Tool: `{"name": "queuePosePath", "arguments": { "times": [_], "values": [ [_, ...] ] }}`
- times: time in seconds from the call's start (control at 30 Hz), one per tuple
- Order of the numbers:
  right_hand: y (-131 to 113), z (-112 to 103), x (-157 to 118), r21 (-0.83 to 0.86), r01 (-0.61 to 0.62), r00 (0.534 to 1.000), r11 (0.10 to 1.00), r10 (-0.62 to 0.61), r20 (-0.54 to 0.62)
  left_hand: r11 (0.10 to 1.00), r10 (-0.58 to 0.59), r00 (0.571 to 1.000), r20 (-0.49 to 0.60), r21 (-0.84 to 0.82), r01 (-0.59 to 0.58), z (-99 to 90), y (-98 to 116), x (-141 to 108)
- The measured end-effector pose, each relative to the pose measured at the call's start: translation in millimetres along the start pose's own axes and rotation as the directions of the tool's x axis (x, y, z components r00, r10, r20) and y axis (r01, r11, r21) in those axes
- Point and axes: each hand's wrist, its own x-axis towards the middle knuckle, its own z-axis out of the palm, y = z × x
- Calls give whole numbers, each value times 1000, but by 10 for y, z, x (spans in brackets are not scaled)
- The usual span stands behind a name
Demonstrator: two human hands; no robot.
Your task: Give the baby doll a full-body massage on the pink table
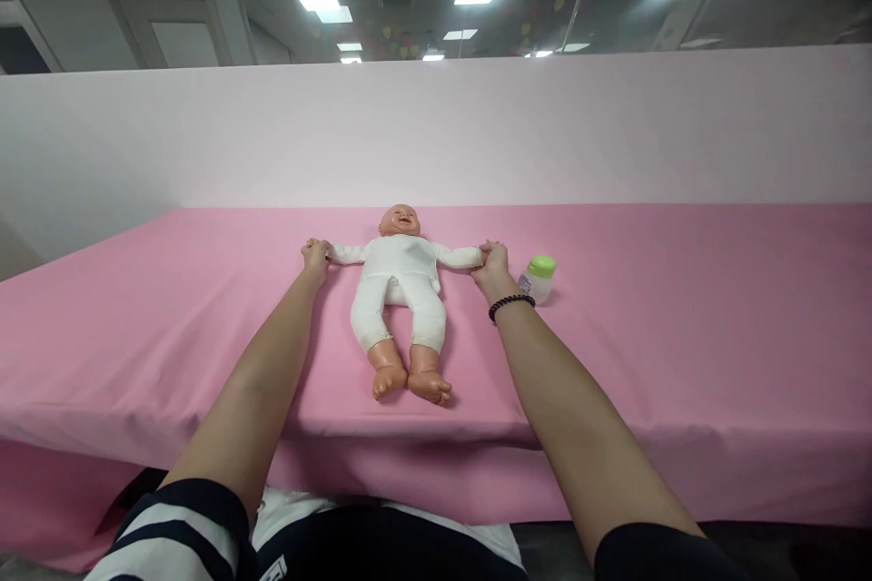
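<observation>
A baby doll [401, 277] with a white cloth body lies on its back, its head toward the wall and its bare feet toward me. Both its arms are stretched out sideways. My left hand [316, 258] is closed round the doll's hand on the left side. On the right side, my right hand [491, 267] grips the doll's other hand, with a dark bead bracelet on my wrist. Close to the right of that wrist stands a small clear jar [538, 281] with a green lid.
A pink sheet [681, 318] covers the wide table, whose front edge runs just before my body. Behind it rises a low white wall [436, 132] with glass above, showing ceiling lights. A door [183, 32] appears at the upper left.
</observation>
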Motion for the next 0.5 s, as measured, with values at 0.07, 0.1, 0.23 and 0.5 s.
{"name": "queuePosePath", "arguments": {
  "times": [0.07,0.1,0.23,0.5],
  "values": [
    [-4,0,-10,-3,-2,1000,1000,2,3,1000,-18,1000,-4,6,18,5,15,-13],
    [-7,-1,-15,-7,-2,1000,1000,2,5,1000,-23,1000,-8,8,23,8,22,-19],
    [-14,-4,-30,-28,-8,1000,1000,8,9,999,-36,999,-16,17,36,12,32,-31],
    [-9,-5,-2,-51,-2,1000,999,3,16,1000,-10,1000,13,11,10,-12,-10,-1]
  ]
}}
